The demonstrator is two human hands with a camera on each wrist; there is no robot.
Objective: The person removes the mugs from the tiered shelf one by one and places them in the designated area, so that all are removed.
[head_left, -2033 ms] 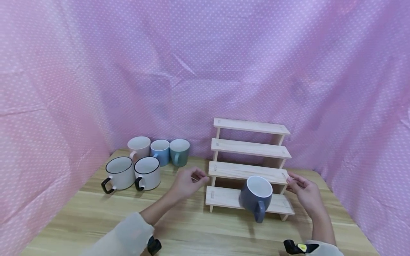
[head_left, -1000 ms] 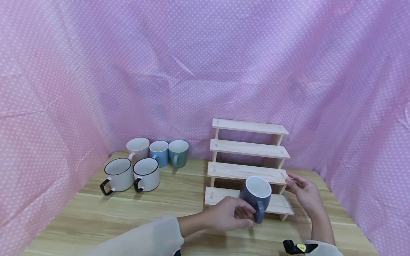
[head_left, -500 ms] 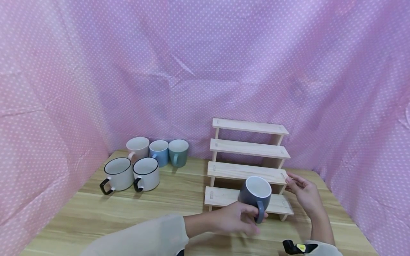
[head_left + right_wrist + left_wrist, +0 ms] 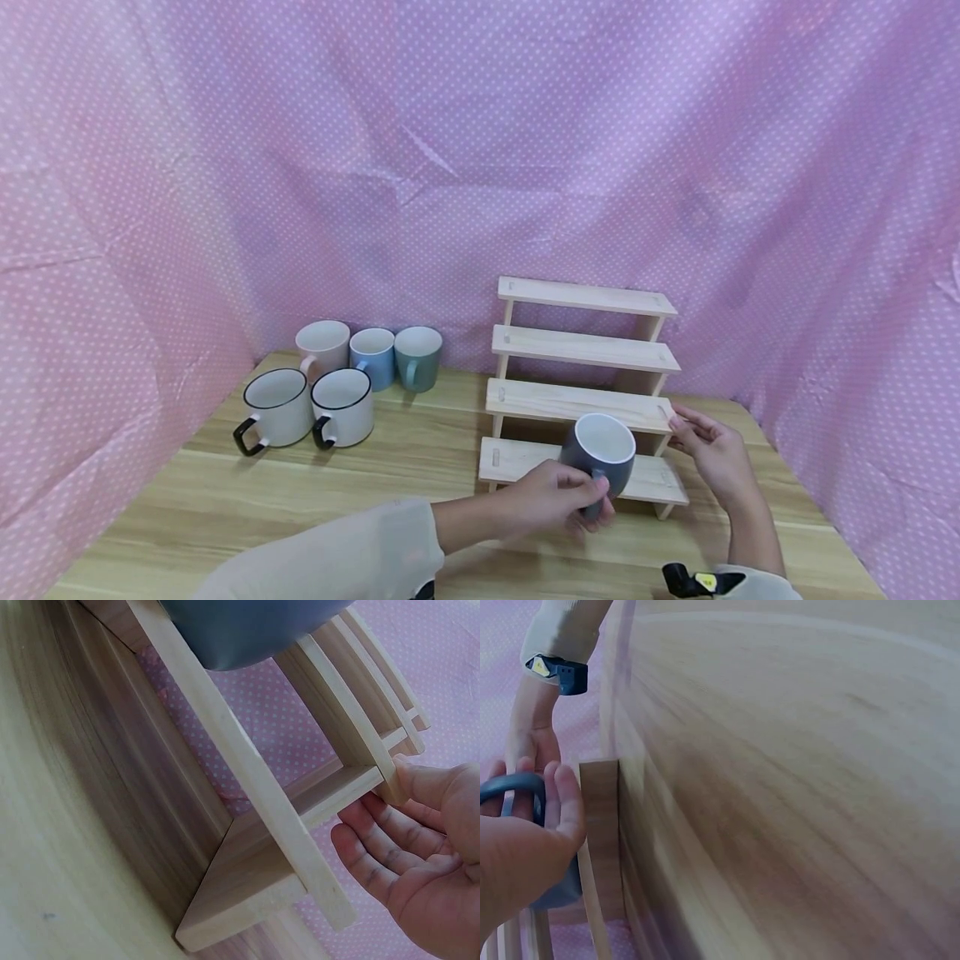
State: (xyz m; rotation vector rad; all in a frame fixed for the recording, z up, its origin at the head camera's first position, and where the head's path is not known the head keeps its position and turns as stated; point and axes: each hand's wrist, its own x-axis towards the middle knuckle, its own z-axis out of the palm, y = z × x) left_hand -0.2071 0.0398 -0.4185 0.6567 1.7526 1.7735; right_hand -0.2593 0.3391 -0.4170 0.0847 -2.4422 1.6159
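A dark grey mug (image 4: pixel 619 472) with a white inside stands upright at the lowest step of a four-tier wooden display rack (image 4: pixel 517 458). My left hand (image 4: pixel 551 500) holds this mug by its handle, the thumb over it. In the left wrist view, fingers pass through the handle loop (image 4: pixel 517 782). My right hand (image 4: pixel 716 462) pinches the right end of the rack's second step from below. The right wrist view has the thumb on top of that board, with the other fingers beneath it. The mug's base (image 4: pixel 255 637) shows there against the lowest board.
At the left of the wooden table (image 4: pixel 420 442) stand two white mugs with black rims, one (image 4: pixel 277 417) beside the other (image 4: pixel 352 421). Behind them are a pale pink mug (image 4: pixel 330 358), a blue mug (image 4: pixel 378 367) and a green mug (image 4: pixel 423 367). A dotted pink cloth (image 4: pixel 450 208) hangs behind.
My left hand has come rightward from beside the rack to the grey mug and taken its handle. The handle has turned slightly left. My right hand has stayed at the rack.
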